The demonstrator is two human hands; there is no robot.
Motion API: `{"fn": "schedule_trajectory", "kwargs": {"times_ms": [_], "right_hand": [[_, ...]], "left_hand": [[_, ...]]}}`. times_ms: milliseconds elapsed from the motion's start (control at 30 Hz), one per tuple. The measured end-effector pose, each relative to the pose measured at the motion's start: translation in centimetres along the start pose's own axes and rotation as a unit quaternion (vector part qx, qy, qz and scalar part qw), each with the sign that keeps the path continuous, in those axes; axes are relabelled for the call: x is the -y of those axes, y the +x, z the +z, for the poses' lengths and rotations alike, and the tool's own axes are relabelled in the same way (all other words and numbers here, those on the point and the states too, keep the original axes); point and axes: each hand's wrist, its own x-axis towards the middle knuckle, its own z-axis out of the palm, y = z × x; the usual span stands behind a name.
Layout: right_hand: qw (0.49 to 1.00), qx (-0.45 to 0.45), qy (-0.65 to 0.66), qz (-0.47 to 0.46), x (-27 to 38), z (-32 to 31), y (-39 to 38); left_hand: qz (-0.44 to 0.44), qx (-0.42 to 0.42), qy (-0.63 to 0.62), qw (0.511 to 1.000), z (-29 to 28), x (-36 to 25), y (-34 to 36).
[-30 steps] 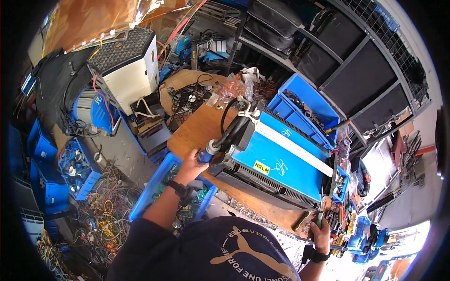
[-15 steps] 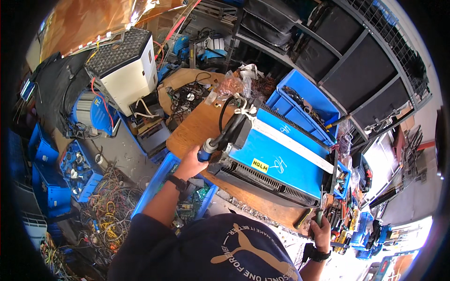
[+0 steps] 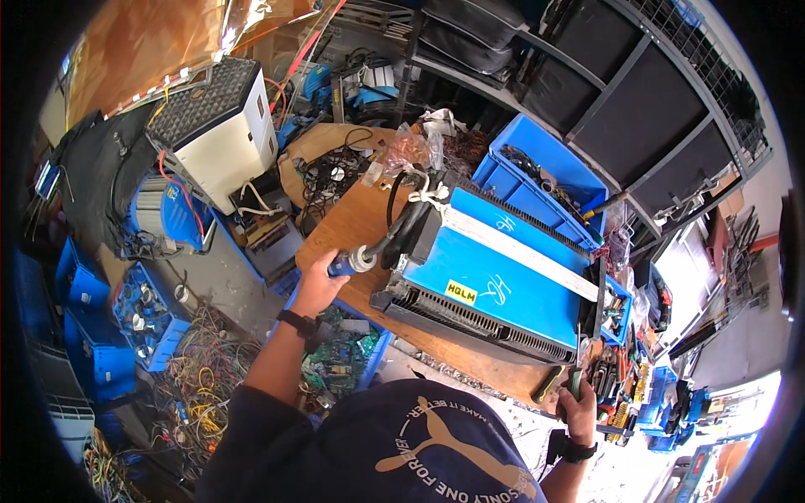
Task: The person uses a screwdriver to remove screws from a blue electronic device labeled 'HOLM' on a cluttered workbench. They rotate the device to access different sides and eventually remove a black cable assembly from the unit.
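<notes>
My left hand is closed round a blue industrial plug with a pale collar. A thick black cable runs from the plug to the left end of a large blue-topped electrical unit. The unit lies on the wooden table, with black finned sides, a white strip along its top and a yellow label. White rope is knotted at its left end. My right hand grips a screwdriver by its dark green handle, its shaft pointing up beside the unit's right front corner.
Behind the unit stands a blue crate of parts. Another tool with a black-and-yellow handle lies at the table's front edge, near several hand tools. A blue bin of green circuit boards sits below my left arm, beside tangled wires.
My left hand has shifted left with the plug, which now tilts and points to the right, away from the unit's end. My right hand still holds the screwdriver in nearly the same place.
</notes>
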Motion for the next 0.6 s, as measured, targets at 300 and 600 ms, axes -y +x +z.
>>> {"fn": "schedule_trajectory", "kwargs": {"times_ms": [300, 600], "right_hand": [[1.0, 0.001, -0.005, -0.005, 0.8, 0.5, 0.0], [0.999, -0.007, 0.019, 0.039, -1.3, -0.1, -0.8]], "left_hand": [[0.165, -0.079, 0.166, 0.969, 0.1, 1.4, 3.6], [0.156, -0.034, 0.248, 0.955, 2.2, 3.3, 6.5]]}}
